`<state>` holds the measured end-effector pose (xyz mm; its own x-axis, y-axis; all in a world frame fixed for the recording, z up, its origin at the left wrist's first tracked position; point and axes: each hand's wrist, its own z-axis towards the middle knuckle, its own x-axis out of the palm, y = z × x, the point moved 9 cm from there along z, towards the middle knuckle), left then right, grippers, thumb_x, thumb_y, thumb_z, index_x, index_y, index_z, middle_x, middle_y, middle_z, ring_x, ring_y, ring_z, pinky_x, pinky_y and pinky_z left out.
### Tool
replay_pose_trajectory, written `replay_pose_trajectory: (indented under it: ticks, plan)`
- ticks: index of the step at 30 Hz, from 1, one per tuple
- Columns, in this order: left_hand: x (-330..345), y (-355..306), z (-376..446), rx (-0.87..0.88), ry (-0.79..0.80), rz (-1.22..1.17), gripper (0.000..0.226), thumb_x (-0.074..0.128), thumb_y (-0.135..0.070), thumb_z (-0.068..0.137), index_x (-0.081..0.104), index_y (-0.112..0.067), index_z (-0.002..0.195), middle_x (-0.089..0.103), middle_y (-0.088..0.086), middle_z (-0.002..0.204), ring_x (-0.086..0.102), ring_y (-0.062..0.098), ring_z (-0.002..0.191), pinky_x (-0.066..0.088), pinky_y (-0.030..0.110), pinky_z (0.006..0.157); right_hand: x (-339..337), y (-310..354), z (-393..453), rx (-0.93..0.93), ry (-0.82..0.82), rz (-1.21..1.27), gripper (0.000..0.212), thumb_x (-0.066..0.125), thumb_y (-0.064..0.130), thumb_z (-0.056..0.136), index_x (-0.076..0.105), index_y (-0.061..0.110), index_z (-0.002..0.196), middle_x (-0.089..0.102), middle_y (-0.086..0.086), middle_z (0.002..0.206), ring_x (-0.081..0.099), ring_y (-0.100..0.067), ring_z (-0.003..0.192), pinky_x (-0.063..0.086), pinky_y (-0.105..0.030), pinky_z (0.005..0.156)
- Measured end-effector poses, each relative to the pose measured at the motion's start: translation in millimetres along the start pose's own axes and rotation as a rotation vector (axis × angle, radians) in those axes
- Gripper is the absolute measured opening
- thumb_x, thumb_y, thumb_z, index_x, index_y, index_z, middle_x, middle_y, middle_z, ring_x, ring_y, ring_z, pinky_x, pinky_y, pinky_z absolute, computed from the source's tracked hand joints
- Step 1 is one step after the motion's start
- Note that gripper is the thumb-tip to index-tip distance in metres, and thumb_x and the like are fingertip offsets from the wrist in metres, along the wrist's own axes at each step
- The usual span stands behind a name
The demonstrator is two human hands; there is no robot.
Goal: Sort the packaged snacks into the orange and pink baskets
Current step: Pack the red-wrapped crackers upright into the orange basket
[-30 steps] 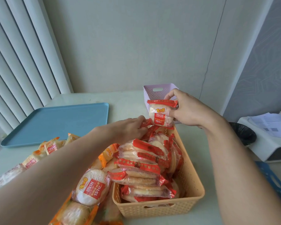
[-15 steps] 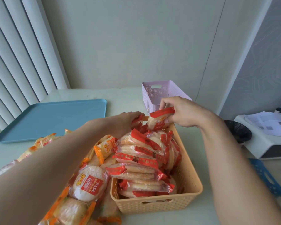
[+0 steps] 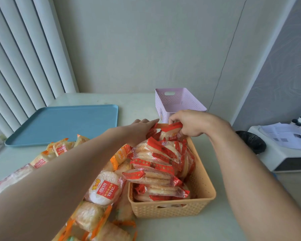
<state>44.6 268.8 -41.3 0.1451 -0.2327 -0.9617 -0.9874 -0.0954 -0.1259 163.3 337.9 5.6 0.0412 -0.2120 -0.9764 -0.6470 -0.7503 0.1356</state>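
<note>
1. The orange basket [image 3: 202, 185] stands near the table's front edge, packed with red-wrapped rice cracker packs [image 3: 153, 165] stacked on edge.
2. One red-wrapped pack [image 3: 169, 132] stands upright at the basket's far end, its lower part hidden.
3. The pink basket [image 3: 177, 101] sits just beyond, toward the far right corner, seemingly empty.
4. Orange-wrapped packs [image 3: 92, 216] and a red-labelled round pack [image 3: 105, 189] lie heaped left of the orange basket.

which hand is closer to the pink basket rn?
Right. The right hand grips a red-edged snack packet just in front of the pink basket, overlapping its near wall in view. The left hand sits further left, at the orange basket's far end.
</note>
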Motion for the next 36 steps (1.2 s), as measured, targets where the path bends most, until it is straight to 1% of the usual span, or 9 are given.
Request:
replay_pose_trajectory:
  ticks: [4, 8, 11, 14, 18, 24, 30, 34, 36]
  plan:
    - [-4, -3, -4, 0.023, -0.051, -0.071, 0.08, 0.052, -0.016, 0.101, -0.001, -0.022, 0.161, 0.023, 0.006, 0.164, 0.024, 0.033, 0.148, 0.023, 0.041, 0.119, 11, 23, 3, -0.1, 0.035, -0.1, 0.027, 0.072, 0.032, 0.091, 0.06, 0.021, 0.113, 0.065, 0.001, 0.112, 0.063, -0.025, 0.105, 0.052, -0.037, 0.085]
    - [-7, -4, -6, 0.038, -0.065, -0.105, 0.073, 0.046, -0.013, 0.102, 0.003, -0.019, 0.161, 0.014, 0.002, 0.167, 0.017, 0.03, 0.152, 0.018, 0.04, 0.123, 26, 18, -4, -0.085, 0.075, -0.149, 0.055, 0.054, 0.037, 0.102, 0.036, 0.02, 0.151, 0.039, -0.004, 0.148, 0.041, -0.026, 0.138, 0.041, -0.045, 0.108]
    - [-9, -6, -10, 0.021, -0.018, -0.124, 0.072, 0.042, -0.016, 0.103, 0.0, -0.022, 0.161, 0.011, 0.001, 0.168, 0.015, 0.028, 0.152, 0.018, 0.044, 0.123, 22, 24, -11, -0.094, 0.096, -0.27, 0.04, 0.052, 0.032, 0.101, 0.049, 0.017, 0.138, 0.039, -0.004, 0.14, 0.034, -0.023, 0.136, 0.04, -0.041, 0.106]
    - [-8, -8, -10, 0.012, 0.032, -0.114, 0.074, 0.043, -0.017, 0.104, -0.004, -0.025, 0.161, 0.012, 0.002, 0.167, 0.013, 0.029, 0.152, 0.019, 0.047, 0.122, 20, 31, -12, -0.083, 0.115, -0.25, 0.025, 0.054, 0.025, 0.094, 0.05, 0.02, 0.118, 0.055, -0.006, 0.127, 0.05, -0.025, 0.114, 0.048, -0.041, 0.09]
    - [-8, -8, -11, 0.009, 0.03, -0.096, 0.074, 0.04, -0.008, 0.103, -0.004, -0.024, 0.161, 0.013, 0.005, 0.166, 0.014, 0.03, 0.151, 0.021, 0.048, 0.12, 13, 22, -7, 0.036, 0.084, -0.189, 0.047, 0.068, 0.037, 0.091, 0.048, 0.015, 0.127, 0.063, -0.009, 0.121, 0.06, -0.031, 0.104, 0.051, -0.041, 0.088]
    - [-9, -6, -9, 0.008, -0.034, -0.177, 0.067, 0.042, -0.015, 0.104, 0.008, -0.023, 0.161, 0.029, 0.009, 0.16, 0.025, 0.034, 0.146, 0.026, 0.045, 0.118, 2, 15, 0, 0.183, 0.006, -0.28, 0.039, 0.08, 0.045, 0.078, 0.053, 0.018, 0.073, 0.065, -0.003, 0.085, 0.061, -0.027, 0.077, 0.05, -0.032, 0.066]
    - [-14, -5, -8, 0.108, -0.107, -0.242, 0.056, 0.053, -0.028, 0.102, 0.036, -0.012, 0.152, 0.047, 0.012, 0.149, 0.043, 0.032, 0.136, 0.035, 0.04, 0.112, 3, 25, -7, 0.142, 0.115, -0.186, 0.029, 0.071, 0.034, 0.089, 0.062, 0.01, 0.102, 0.063, -0.001, 0.09, 0.059, -0.024, 0.081, 0.042, -0.031, 0.06]
    - [-6, -2, 0, 0.107, -0.093, -0.212, 0.062, 0.047, -0.04, 0.103, 0.025, -0.023, 0.158, 0.042, 0.01, 0.152, 0.037, 0.034, 0.138, 0.032, 0.043, 0.114, 27, 31, -3, 0.122, 0.243, -0.142, 0.03, 0.051, 0.028, 0.1, 0.06, 0.009, 0.122, 0.066, -0.008, 0.119, 0.061, -0.029, 0.103, 0.044, -0.032, 0.078]
    - [-2, 0, 4, 0.084, -0.103, -0.186, 0.064, 0.043, -0.047, 0.102, 0.021, -0.027, 0.159, 0.043, 0.009, 0.149, 0.038, 0.035, 0.135, 0.032, 0.043, 0.112, 24, 31, 0, 0.126, 0.228, -0.209, 0.026, 0.055, 0.029, 0.098, 0.064, 0.012, 0.117, 0.067, -0.006, 0.112, 0.062, -0.029, 0.103, 0.039, -0.03, 0.079]
